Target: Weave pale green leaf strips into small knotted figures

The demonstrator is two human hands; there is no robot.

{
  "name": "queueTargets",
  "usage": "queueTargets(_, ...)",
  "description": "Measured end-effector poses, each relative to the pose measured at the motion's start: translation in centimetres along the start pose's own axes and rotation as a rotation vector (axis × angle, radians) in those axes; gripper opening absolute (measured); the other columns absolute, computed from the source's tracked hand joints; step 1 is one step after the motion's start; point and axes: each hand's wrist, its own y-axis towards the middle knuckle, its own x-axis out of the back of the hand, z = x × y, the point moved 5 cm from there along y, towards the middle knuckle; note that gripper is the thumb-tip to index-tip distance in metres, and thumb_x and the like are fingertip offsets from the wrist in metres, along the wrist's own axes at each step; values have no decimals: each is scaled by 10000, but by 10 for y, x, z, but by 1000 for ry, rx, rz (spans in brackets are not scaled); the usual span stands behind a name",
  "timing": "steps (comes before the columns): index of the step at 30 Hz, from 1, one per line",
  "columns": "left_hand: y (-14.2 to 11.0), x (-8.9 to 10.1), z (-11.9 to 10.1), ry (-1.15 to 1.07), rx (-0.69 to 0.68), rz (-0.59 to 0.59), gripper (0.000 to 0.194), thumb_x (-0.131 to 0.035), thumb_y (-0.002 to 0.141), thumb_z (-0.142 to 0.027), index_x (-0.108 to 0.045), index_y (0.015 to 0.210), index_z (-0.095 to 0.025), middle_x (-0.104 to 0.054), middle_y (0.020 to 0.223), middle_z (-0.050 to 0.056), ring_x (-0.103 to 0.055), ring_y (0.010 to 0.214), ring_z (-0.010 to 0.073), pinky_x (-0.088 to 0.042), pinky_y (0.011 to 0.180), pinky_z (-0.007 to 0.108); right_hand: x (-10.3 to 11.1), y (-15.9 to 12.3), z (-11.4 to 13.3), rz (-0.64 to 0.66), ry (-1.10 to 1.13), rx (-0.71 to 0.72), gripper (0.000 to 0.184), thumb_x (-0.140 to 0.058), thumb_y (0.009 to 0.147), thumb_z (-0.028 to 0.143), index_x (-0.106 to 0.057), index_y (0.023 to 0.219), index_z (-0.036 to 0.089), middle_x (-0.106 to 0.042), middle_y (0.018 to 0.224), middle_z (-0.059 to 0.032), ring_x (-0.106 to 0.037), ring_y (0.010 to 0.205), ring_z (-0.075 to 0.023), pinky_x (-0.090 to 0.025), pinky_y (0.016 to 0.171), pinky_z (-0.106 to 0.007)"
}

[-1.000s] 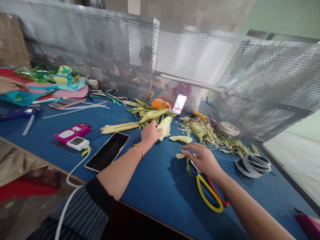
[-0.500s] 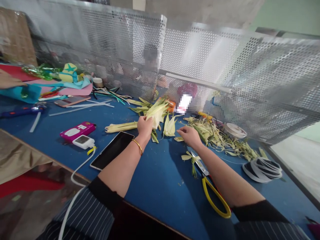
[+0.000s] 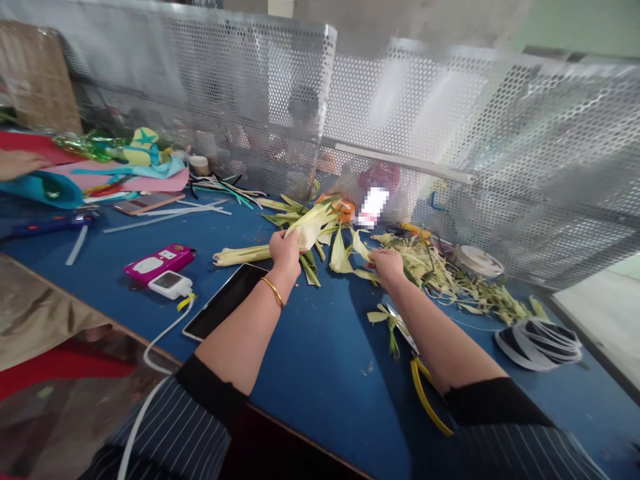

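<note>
My left hand (image 3: 286,255) is closed around a bundle of pale corn husks (image 3: 314,225), its leafy end pointing away to the right. More husk stalks (image 3: 245,255) lie on the table just left of that hand. My right hand (image 3: 388,267) pinches a small strip of corn husk (image 3: 360,245), which sticks up from the fingertips. A folded pale husk (image 3: 340,255) lies between my hands. Beneath my right forearm are scissors with yellow handles (image 3: 425,399), partly hidden by the arm. A small knotted husk piece (image 3: 392,321) lies against their blades.
Shredded husk scraps (image 3: 450,280) and a roll of white strip (image 3: 537,343) lie to the right. On the left are a tablet (image 3: 225,303), a magenta device (image 3: 159,262) and a glue gun (image 3: 53,223). A perforated metal screen (image 3: 400,113) stands behind. Another person's hand (image 3: 20,165) is at far left.
My right hand has taken hold of a husk strip and raised its end off the table. My left hand keeps its bundle, almost in place. The view has shifted slightly.
</note>
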Motion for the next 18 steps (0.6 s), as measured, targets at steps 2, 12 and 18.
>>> queueTargets(2,-2,-1,0,-6,4,5,208,-556,823,-249,-610,980,-125,-697,910,81,-684,743,168,-554,638,281,12,-1,-4,-49,58,13,334,-608,937,327,-604,1218,146,-635,1206,-109,-657,1003,-231,-560,833,-408)
queueTargets(12,-15,-1,-6,319,-153,25,169,-679,741,-284,-646,874,-184,-706,919,67,-660,932,262,-501,834,363,62,-35,-7,-301,54,307,238,-578,694,300,-698,849,166,-713,711,-46,-663,682,-228,-482,663,-323)
queueTargets(18,-62,-20,-29,460,-595,237,174,-630,834,-328,-683,942,-203,-721,960,63,-649,935,219,-470,881,331,66,-70,5,-368,-18,433,269,-541,766,321,-684,945,181,-733,825,-68,-663,757,-228,-477,726,-333)
